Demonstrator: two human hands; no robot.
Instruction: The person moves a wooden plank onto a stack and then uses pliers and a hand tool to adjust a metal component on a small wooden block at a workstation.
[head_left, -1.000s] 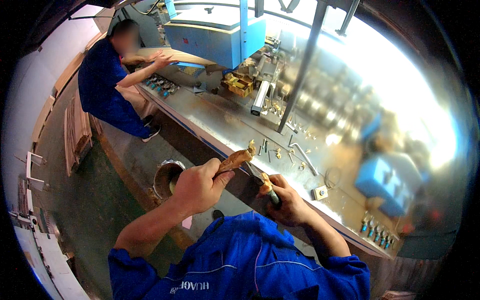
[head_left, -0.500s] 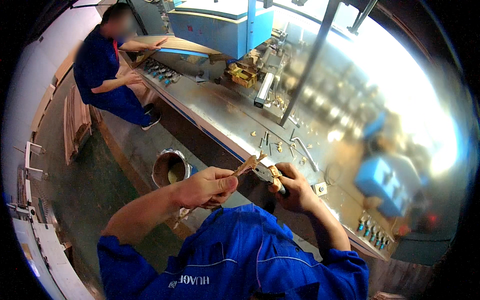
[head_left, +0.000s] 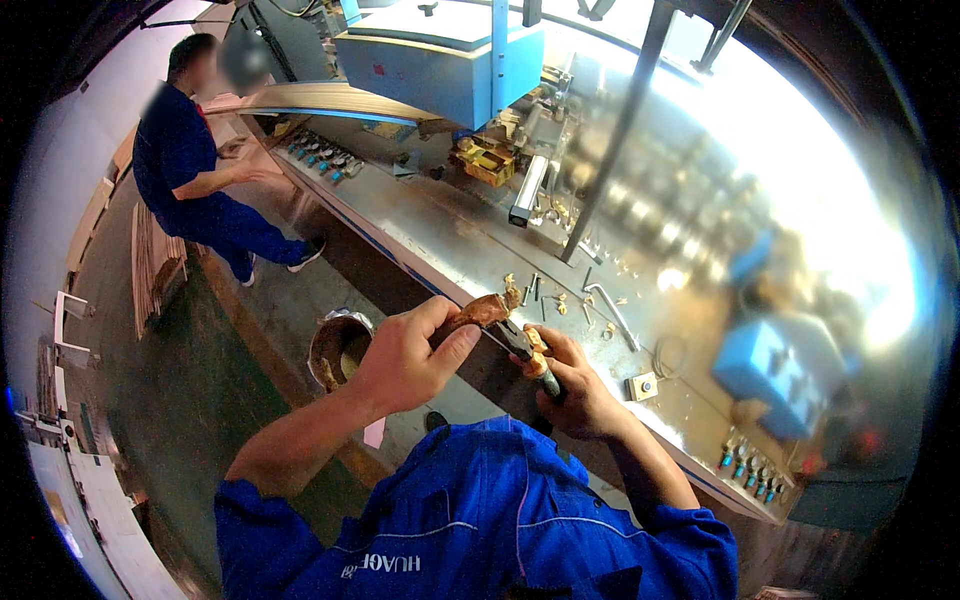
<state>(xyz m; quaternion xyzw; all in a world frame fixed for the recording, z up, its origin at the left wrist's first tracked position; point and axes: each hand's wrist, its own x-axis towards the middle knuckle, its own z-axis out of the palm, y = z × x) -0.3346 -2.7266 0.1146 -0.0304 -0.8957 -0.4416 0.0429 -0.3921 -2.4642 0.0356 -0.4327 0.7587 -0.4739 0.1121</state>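
My left hand [head_left: 412, 358] is closed round a brown, crumpled piece [head_left: 484, 311] whose exact kind I cannot make out. Its ragged tip sticks out past my thumb, towards the bench. In my right hand [head_left: 580, 392] are pliers [head_left: 518, 342] with dark jaws and worn handles, crusted with a yellowish-tan lump. The jaws lie right beside the brown piece; whether they grip it is unclear. Both hands are in front of my body, over the near edge of the metal bench [head_left: 440, 240].
A crusted bucket [head_left: 324, 362] stands on the floor at left. On the bench lie a bent metal rod [head_left: 612, 316], small bolts and scraps. Beyond are a blue machine housing [head_left: 430, 65] and valve rows. A co-worker [head_left: 185, 150] in blue stands at far left by wooden strips [head_left: 330, 98].
My left hand has risen slightly and turned, and the brown piece shows differently beside the pliers. The right hand shifted a little down. The co-worker has moved left and lowered an arm.
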